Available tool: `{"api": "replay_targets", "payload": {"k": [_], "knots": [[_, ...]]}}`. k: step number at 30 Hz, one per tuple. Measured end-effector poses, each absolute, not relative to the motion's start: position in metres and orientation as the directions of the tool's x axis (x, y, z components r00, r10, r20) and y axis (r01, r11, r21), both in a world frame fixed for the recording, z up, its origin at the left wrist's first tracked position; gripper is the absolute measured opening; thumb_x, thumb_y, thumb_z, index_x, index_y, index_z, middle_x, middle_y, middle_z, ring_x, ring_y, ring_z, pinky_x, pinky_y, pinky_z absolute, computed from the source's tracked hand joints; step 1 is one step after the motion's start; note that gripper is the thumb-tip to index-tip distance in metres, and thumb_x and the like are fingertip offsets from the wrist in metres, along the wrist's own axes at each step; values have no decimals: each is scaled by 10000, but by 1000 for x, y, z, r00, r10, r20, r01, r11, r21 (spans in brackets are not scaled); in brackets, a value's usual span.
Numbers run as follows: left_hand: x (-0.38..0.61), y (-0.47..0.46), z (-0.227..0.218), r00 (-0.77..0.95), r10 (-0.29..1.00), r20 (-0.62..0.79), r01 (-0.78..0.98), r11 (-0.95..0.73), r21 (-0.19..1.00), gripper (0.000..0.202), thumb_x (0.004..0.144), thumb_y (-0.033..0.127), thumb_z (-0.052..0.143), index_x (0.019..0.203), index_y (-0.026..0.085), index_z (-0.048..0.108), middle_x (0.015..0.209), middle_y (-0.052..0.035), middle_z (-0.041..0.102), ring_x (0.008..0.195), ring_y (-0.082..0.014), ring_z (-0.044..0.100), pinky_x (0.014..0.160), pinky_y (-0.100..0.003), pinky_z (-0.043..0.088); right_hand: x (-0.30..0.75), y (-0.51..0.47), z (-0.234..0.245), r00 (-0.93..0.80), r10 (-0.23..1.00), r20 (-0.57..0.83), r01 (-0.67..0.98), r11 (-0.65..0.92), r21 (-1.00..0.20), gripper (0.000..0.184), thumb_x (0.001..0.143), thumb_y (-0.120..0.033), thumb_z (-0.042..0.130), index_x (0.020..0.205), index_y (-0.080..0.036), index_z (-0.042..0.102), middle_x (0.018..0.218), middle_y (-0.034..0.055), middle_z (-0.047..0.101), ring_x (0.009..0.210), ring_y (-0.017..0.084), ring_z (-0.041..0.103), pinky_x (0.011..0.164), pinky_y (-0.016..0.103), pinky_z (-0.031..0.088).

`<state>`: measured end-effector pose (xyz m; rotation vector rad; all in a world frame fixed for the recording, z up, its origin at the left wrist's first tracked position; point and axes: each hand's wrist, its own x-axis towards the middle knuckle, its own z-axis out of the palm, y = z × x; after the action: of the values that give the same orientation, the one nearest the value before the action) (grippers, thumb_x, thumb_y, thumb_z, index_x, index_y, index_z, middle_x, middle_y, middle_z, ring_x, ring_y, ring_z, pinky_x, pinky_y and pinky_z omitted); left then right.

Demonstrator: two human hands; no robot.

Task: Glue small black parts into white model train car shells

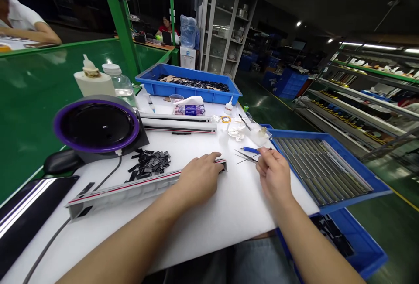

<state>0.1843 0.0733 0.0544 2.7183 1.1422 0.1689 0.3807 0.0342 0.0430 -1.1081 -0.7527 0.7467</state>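
Note:
My left hand (200, 178) is wrapped over the right end of a long white rail with a red stripe (131, 189), which lies slantwise across the near part of the table. My right hand (274, 171) is closed in a pinch on a pair of thin metal tweezers (249, 158), their tips pointing left towards the rail's end. Just behind the tweezers is a blue pen-like tool (249, 149), partly hidden by the fingers. A heap of small black flat pieces (152, 162) lies behind the rail.
A purple-rimmed round black device (98, 122) stands at left, its cable on the table. Two more rails (178, 126) lie farther back, near a tissue pack (190, 108). Blue trays (190, 92) with black pieces and of metal strips (322, 166) stand behind and at right.

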Motion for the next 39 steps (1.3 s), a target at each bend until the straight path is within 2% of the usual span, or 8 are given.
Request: {"api": "replay_targets", "payload": {"k": [5,9,22,30,35,39], "knots": [[184,73,54,699,713,50,690,-692,215,418,873,166,356,1141,253,665,1411,-84,495,1132,-297,568,891,-467,476,360,26,25,503,833,229,105,204,-973,380,727,-484,737,640,-186,519,519,-72,349,491,88,281,477,240,253],[184,72,55,704,708,49,687,-697,204,419,873,165,358,1151,249,660,1409,-87,497,1130,-298,572,882,-465,485,356,26,24,491,826,277,202,201,-958,354,733,-490,725,650,-175,587,533,-67,329,524,102,302,518,244,301],[185,72,57,706,708,25,689,-694,208,431,862,147,374,1181,251,644,1421,-83,480,1137,-297,568,889,-456,480,355,26,23,476,823,310,240,218,-946,283,767,-438,717,692,-176,642,536,-65,328,549,113,328,562,246,351],[185,73,56,702,712,20,699,-695,167,408,876,173,376,1172,261,643,1428,-68,483,1136,-275,573,886,-449,496,353,26,25,463,830,312,282,196,-939,309,759,-470,698,702,-168,657,518,-64,343,528,112,355,545,251,366],[184,76,53,707,706,40,691,-702,171,404,878,180,375,1159,270,651,1421,-67,489,1137,-277,574,883,-448,498,354,29,24,451,833,322,299,199,-933,323,762,-479,686,682,-169,638,508,-65,357,520,111,377,549,252,386],[183,73,54,715,698,46,680,-708,190,404,857,177,399,1164,262,649,1410,-70,496,1109,-277,585,896,-445,494,355,25,20,462,824,328,341,176,-923,361,748,-495,691,613,-174,596,535,-33,428,583,139,453,586,270,400]]}}
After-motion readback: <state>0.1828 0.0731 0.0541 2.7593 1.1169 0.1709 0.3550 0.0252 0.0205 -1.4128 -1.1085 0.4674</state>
